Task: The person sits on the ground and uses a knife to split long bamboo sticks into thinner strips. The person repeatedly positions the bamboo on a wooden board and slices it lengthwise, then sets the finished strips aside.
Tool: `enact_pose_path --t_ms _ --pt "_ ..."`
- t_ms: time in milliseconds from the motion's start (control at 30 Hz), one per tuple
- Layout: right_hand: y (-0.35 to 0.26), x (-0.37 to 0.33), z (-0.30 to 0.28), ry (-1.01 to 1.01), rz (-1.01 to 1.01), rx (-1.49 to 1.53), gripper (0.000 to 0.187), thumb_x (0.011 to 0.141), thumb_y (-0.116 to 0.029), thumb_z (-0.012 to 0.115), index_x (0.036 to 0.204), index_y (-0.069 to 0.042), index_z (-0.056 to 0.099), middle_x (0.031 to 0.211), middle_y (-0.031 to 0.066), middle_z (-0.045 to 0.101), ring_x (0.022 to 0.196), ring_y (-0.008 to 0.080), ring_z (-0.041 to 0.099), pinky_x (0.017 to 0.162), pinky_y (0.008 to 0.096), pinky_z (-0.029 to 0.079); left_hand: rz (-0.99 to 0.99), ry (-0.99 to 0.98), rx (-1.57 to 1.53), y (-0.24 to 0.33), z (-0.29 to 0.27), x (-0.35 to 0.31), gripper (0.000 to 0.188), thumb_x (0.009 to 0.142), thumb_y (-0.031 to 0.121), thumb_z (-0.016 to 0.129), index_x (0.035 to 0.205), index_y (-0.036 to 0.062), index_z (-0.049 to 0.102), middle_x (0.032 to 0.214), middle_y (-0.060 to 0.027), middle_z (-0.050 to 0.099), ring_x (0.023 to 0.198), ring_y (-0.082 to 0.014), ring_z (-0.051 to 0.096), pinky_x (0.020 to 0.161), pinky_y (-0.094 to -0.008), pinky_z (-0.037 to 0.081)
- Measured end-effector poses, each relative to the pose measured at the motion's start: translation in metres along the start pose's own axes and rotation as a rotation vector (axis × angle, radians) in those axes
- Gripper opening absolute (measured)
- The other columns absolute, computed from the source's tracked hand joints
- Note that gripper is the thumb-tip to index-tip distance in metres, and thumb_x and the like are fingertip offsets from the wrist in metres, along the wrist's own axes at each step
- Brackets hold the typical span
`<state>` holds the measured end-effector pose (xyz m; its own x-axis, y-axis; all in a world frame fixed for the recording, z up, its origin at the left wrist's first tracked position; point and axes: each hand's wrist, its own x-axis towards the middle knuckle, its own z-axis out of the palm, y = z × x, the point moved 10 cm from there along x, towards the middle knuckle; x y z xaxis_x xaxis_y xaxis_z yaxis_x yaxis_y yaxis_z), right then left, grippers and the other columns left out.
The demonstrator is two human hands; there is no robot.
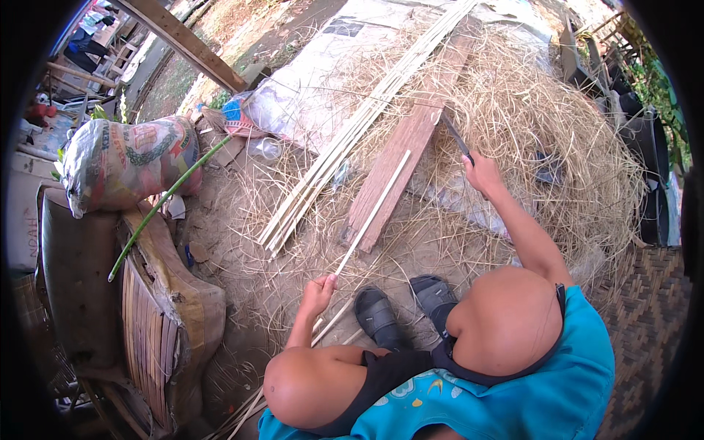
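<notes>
A thin pale bamboo strip [380, 199] is pinched in my left hand [318, 293], low in front of my left knee. The strip slants up and right, with its far part over a reddish-brown wooden plank [397, 170]. My right hand [483, 174] is closed round the handle of a knife [456, 135]. Its dark blade points up and left, with the tip by the plank's right edge, apart from the strip's far end. A bundle of long pale strips [330, 165] lies just left of the plank.
Curly shavings [557, 139] heap up right of the plank over a pale sheet [308, 81]. To the left are a stuffed sack [136, 158], a green stalk [172, 191] and a worn armchair [172, 293]. My sandalled feet [381, 315] stand close before the plank. A woven mat [645, 323] lies at right.
</notes>
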<state>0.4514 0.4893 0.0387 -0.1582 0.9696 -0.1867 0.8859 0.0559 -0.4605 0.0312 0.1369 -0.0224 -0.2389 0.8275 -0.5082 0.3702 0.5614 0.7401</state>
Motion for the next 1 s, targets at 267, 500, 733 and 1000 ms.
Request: enact_pose_path --t_ms 267,500,733,1000 --pt "-0.131 -0.104 0.095 -0.245 -0.566 -0.027 0.046 0.103 -0.047 0.051 0.138 -0.017 0.056 0.088 0.0212 0.069 0.082 0.0406 0.071 0.074 0.0526 0.058 -0.207 -0.154 -0.294 0.013 -0.009 0.028 0.044 0.104 0.038 0.059 0.077 0.0041 0.068 0.06 0.0042 0.052 0.051 -0.0055 0.04 0.047 -0.026 0.031" --pt "-0.061 -0.035 0.047 -0.115 -0.222 0.079 0.046 0.103 -0.041 0.053 0.134 -0.009 0.058 0.083 0.0251 0.07 0.08 0.0453 0.07 0.075 0.0535 0.056 -0.221 -0.135 -0.24 -0.028 0.008 0.007 0.045 0.104 0.041 0.057 0.081 0.0043 0.067 0.061 0.0022 0.053 0.05 -0.0069 0.044 0.046 -0.0275 0.033" --pt "-0.155 -0.15 0.112 -0.367 -0.649 -0.096 0.042 0.104 -0.045 0.05 0.134 -0.018 0.058 0.09 0.0256 0.069 0.083 0.0437 0.07 0.076 0.0541 0.057 0.288 0.085 0.534 0.058 0.027 0.028 0.03 0.107 0.029 0.043 0.093 0.0031 0.048 0.078 -0.0316 0.065 0.073 -0.0525 0.063 0.07 -0.0633 0.047" --pt "-0.072 -0.042 0.049 -0.15 -0.182 0.003 0.042 0.104 -0.042 0.052 0.13 -0.01 0.059 0.08 0.0228 0.069 0.078 0.043 0.069 0.073 0.0525 0.056 0.187 -0.059 0.208 0.014 0.036 0.018 0.04 0.109 0.034 0.042 0.094 0.001 0.058 0.072 -0.02 0.064 0.066 -0.0341 0.063 0.066 -0.0503 0.048"
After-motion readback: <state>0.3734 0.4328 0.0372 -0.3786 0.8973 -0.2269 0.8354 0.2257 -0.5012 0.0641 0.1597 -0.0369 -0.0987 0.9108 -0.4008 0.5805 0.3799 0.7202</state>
